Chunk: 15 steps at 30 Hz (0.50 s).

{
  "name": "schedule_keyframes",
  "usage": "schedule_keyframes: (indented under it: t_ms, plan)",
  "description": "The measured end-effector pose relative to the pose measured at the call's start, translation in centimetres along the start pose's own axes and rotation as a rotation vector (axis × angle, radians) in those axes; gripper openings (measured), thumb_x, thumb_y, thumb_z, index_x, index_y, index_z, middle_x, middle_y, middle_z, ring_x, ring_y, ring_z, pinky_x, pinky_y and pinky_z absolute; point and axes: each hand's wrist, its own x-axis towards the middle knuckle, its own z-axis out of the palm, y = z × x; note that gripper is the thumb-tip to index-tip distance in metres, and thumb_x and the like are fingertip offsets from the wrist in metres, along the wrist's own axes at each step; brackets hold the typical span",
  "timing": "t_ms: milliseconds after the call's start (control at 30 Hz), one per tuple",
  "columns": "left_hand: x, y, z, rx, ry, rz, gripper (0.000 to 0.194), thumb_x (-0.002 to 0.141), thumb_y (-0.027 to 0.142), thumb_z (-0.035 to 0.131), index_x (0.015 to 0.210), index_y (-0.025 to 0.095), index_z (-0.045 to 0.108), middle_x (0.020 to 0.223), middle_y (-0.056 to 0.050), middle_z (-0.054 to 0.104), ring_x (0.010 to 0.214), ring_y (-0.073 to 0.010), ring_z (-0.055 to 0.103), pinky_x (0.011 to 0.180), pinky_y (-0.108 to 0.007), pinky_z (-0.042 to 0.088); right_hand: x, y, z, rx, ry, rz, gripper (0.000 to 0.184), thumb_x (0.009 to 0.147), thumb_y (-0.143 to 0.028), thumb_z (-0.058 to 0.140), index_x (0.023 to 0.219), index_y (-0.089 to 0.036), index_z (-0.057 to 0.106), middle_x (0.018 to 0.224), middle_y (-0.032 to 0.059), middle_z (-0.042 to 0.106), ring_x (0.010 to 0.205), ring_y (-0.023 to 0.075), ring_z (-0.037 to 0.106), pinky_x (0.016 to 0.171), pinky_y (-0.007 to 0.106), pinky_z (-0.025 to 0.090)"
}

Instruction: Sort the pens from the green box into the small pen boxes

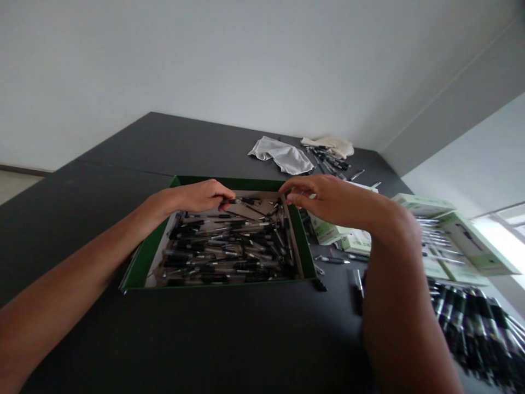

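Observation:
A green box (305,257) holds many loose pens (229,246), mostly black and clear, lying in a crowded layer. Over its far left part is my left hand (203,196), its fingers closed around a dark pen (235,201) whose end pokes out to the right. My right hand (318,192) hovers at the far right corner of the box. Its fingers are bent, with the thumb apart from them, and I make out no pen in it.
White cloth (283,154) and cream cloth (332,146) lie at the back beside a pile of pens (328,160). On the right are green-white cartons (476,241), one holding pens, and bundled pens (476,323). Loose pens (334,260) lie beside the box on the dark table (197,339).

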Motion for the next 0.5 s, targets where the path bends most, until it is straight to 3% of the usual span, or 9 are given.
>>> schedule_keyframes:
  t_ms: [100, 200, 367, 500]
  plan:
    - [0.1, -0.2, 0.0, -0.004, -0.008, 0.072, 0.033, 0.086, 0.009, 0.043, 0.081, 0.019, 0.073, 0.089, -0.004, 0.076, 0.086, -0.0171, 0.069, 0.085, -0.026, 0.049, 0.0, -0.1, 0.0, -0.024, 0.016, 0.012, 0.031, 0.103, -0.028, 0.054, 0.127, -0.025, 0.073, 0.112, 0.0064, 0.079, 0.102, 0.0241, 0.072, 0.088, 0.033, 0.054]
    - [0.1, -0.2, 0.2, -0.051, -0.097, 0.086, 0.036, 0.088, 0.009, 0.045, 0.094, 0.02, 0.079, 0.103, -0.005, 0.078, 0.099, -0.019, 0.07, 0.093, -0.028, 0.05, 0.6, -1.3, 1.4, -0.108, -0.006, 0.024, 0.031, 0.102, -0.019, 0.053, 0.123, -0.02, 0.075, 0.116, 0.0097, 0.078, 0.111, 0.0263, 0.072, 0.096, 0.035, 0.053]
    - [0.0, -0.2, 0.8, -0.047, -0.147, 0.082, 0.039, 0.091, 0.011, 0.046, 0.117, 0.019, 0.074, 0.123, -0.007, 0.075, 0.117, -0.0196, 0.067, 0.105, -0.029, 0.048, 1.9, -4.5, 5.7, -0.271, -0.125, 0.158, 0.042, 0.099, 0.001, 0.039, 0.12, -0.008, 0.074, 0.125, 0.0216, 0.074, 0.12, 0.0288, 0.071, 0.098, 0.036, 0.054]
    - [-0.1, -0.4, 1.0, -0.012, -0.119, 0.068, 0.038, 0.095, 0.013, 0.045, 0.122, 0.018, 0.071, 0.128, -0.009, 0.073, 0.119, -0.0203, 0.066, 0.106, -0.031, 0.048, 2.0, -5.8, 6.8, -0.288, -0.226, 0.248, 0.044, 0.1, 0.001, 0.037, 0.124, -0.007, 0.073, 0.129, 0.0243, 0.072, 0.123, 0.0306, 0.07, 0.097, 0.035, 0.056]
